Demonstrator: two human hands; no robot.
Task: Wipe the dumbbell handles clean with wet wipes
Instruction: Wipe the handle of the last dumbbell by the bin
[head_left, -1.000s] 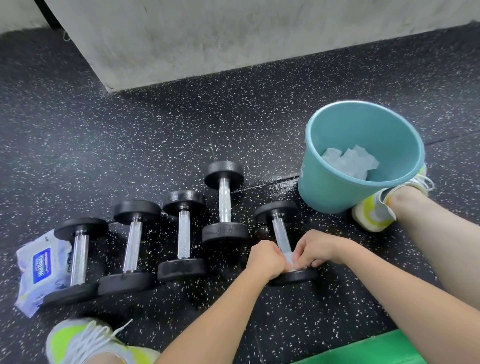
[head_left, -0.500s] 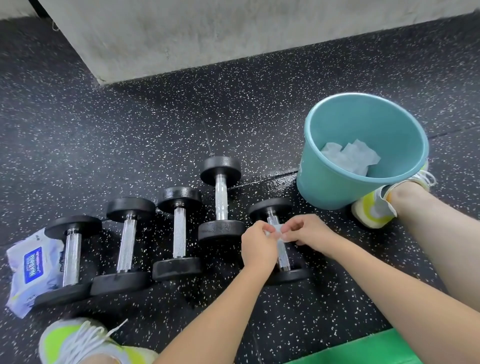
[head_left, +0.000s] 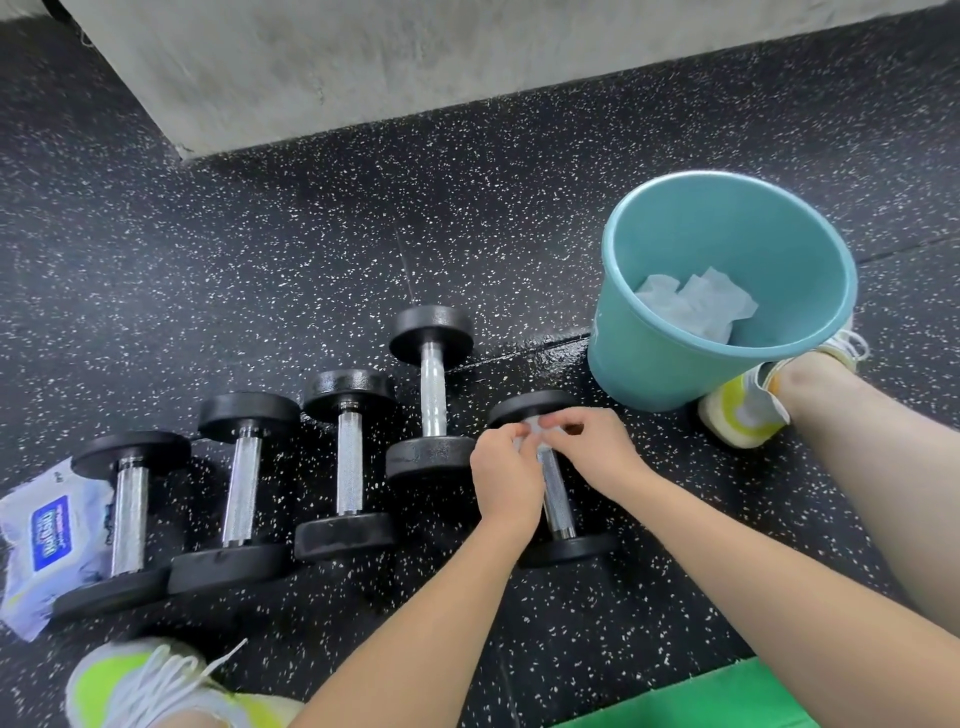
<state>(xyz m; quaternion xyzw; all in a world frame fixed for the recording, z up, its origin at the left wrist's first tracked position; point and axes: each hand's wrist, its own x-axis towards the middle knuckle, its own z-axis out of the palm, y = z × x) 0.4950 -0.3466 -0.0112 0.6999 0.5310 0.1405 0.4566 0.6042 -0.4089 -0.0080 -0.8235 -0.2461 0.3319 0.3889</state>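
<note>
Both hands have slid from the near end of the chrome handle (head_left: 553, 493) up to its far end, where the left hand (head_left: 506, 480) and right hand (head_left: 597, 452) each pinch the wet wipe (head_left: 535, 428) wrapped round the bar of the rightmost dumbbell (head_left: 563, 548), lying beside the teal bucket (head_left: 649, 364). Judged from here, the thin wipe could tear or bunch on the knurling, and the dumbbell could roll, leaving patches unwiped.

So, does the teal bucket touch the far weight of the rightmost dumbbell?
Apart. The head view shows a strip of speckled floor between the bucket and the rightmost dumbbell.
</note>
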